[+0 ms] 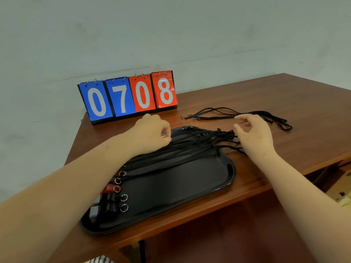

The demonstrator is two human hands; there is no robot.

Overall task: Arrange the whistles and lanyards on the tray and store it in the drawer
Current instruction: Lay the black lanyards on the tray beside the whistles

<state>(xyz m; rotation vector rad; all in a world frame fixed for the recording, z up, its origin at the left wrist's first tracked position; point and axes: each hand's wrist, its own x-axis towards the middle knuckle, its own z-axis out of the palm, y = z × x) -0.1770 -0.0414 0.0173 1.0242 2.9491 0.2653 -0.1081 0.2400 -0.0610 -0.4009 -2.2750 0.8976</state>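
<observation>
Your left hand [153, 132] is curled on the cords [190, 147] on the tray [218, 179]; your right hand [252, 135], half open, holds nothing. Overhanging ends may slip off the tray.

Glossy black plastic tray [218, 179] on smooth varnished wood table [284, 103]; matt black cord lanyards [190, 147] across tray; shiny metal rings [124, 197] at tray's near-left end.
</observation>
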